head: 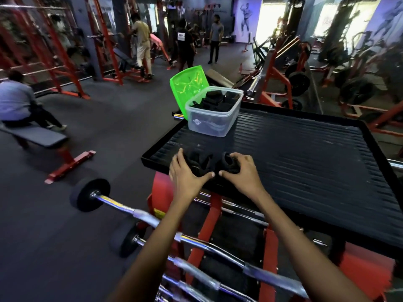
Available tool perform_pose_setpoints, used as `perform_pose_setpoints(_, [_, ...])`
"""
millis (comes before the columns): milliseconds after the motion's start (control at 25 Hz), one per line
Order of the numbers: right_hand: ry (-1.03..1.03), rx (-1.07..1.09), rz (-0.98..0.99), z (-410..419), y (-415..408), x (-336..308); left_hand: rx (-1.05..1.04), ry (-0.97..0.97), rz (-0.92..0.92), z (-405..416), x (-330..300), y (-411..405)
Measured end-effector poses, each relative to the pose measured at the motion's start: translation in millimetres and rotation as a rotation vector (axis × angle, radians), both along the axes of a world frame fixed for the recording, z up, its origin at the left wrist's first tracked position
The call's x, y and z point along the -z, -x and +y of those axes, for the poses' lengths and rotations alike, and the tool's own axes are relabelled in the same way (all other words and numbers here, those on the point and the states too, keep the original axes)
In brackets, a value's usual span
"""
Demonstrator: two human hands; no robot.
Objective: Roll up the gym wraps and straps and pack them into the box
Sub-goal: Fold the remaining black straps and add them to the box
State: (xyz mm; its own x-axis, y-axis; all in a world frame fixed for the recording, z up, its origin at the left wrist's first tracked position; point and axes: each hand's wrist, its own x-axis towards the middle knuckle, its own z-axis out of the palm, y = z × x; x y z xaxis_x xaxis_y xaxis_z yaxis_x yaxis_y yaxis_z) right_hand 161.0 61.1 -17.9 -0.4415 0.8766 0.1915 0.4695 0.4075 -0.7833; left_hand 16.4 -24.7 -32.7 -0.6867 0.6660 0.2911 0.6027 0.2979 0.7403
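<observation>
My left hand (187, 173) lies on a black wrap (197, 161) at the near left corner of the tabletop (305, 153), fingers straight and spread, thumb stretched out to the right along the near edge. It presses the wrap flat and does not curl round it. My right hand (238, 168) sits just beside it on a second wrap (225, 163), which is partly rolled; my fingers arch over the roll and pinch it, the thumb pointing left toward the other thumb. The two thumbs nearly meet but stay apart. Both wraps are dark against the dark ribbed surface, so I cannot tell where one ends and the other begins.

The box (214, 113) stands at the far left corner of the tabletop, well apart from my hands. It is clear plastic and already holds several black rolls (218, 100) that reach about to its rim. Its green lid (189, 88) is off and leans upright against the box's far left side.

Below the tabletop, chrome barbells (139, 214) lie on a red rack (207, 227). A bench (41, 138) stands on the floor to the left.
</observation>
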Motion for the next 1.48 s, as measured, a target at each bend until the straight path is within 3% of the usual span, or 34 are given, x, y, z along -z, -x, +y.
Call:
perform_pose_setpoints(80, [0.030,-0.009,-0.019,-2,4,1,0.020,0.104,0.033,4,-1,10])
perform_pose_setpoints(240, [0.054,0.028,0.068,-10,17,-4,0.133,0.090,-0.016,13,-10,15])
perform_pose_setpoints(480, [0.025,0.109,0.232,-2,49,-42,0.286,-0.185,-0.040,41,-42,46])
perform_pose_setpoints(720, [-0.107,0.179,0.304,43,97,-110,0.376,-0.333,-0.095,119,-97,106])
perform_pose_setpoints(1160, [-0.188,0.284,0.169,193,157,-126,0.453,-0.220,-0.028,262,-134,154])
perform_pose_setpoints(1360, [-0.198,0.283,0.151,245,173,-107,0.454,-0.143,-0.069,317,-113,162])
perform_pose_setpoints(1480, [-0.145,0.232,-0.012,261,178,-90,0.479,-0.015,-0.027,333,-91,164])
